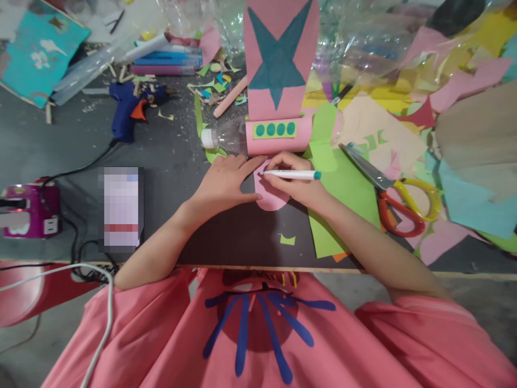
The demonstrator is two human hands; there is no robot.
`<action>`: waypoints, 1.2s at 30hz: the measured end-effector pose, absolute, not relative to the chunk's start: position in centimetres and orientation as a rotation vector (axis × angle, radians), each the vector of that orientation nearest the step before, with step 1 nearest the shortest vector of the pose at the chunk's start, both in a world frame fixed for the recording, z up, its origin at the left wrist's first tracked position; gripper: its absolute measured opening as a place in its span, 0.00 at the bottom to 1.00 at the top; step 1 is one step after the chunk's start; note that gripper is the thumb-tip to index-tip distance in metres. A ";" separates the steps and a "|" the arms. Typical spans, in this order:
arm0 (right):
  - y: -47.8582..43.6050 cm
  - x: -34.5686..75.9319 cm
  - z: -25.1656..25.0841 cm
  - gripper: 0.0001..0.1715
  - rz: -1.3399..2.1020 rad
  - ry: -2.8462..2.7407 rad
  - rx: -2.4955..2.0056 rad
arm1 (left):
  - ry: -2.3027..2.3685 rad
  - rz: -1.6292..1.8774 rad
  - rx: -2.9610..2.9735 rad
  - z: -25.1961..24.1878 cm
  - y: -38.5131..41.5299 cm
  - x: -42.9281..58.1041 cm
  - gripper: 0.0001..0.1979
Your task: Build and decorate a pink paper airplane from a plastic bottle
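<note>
My right hand [294, 180] is closed around a white marker [297, 174] with a green end. The marker's tip touches a rounded pink paper piece [271, 198] on the dark table. My left hand [226, 182] lies flat, fingers spread, its thumb and forefinger at the paper's left side. Just beyond lies a plastic bottle [232, 136] wrapped in pink paper, with a green strip of several dark green dots [276, 129]. A pink panel with a dark green star [278, 59] extends away from the wrap.
Scissors [379, 180] and green paper [343, 199] lie right of my right hand. A blue glue gun [124, 110], a phone [121, 207] and a magenta box [32, 210] are left, with cables. Markers [167, 59], paper scraps and clear plastic [363, 43] crowd the back.
</note>
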State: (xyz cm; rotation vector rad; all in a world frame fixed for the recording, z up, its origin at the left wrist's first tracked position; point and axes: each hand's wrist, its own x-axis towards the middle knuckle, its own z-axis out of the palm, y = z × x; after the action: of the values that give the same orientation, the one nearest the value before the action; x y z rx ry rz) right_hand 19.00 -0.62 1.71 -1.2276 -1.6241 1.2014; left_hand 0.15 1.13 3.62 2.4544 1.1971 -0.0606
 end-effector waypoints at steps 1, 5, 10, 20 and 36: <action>-0.6 18.9 1.7 0.06 1.199 -1.627 -1.234 | 1.194 -0.055 2.457 3.6 1.1 0.1 0.35; -0.6 18.9 1.7 0.07 1.253 -1.662 -1.228 | 1.192 -0.059 2.469 3.6 1.0 0.1 0.36; -0.6 18.9 1.5 0.08 1.247 -1.687 -1.228 | 1.188 -0.068 2.478 3.6 1.1 0.0 0.35; -0.6 18.8 1.3 0.09 1.229 -1.709 -1.250 | 1.180 -0.079 2.500 3.5 1.1 -0.1 0.35; -0.6 18.9 1.6 0.09 1.237 -1.679 -1.271 | 1.198 -0.102 2.485 3.8 1.1 0.0 0.35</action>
State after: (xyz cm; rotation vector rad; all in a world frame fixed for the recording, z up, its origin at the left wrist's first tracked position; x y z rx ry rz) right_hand 18.92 -0.61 1.56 -1.2708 -1.6786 1.2371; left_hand 0.01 1.08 3.79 2.4851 1.1977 -0.1020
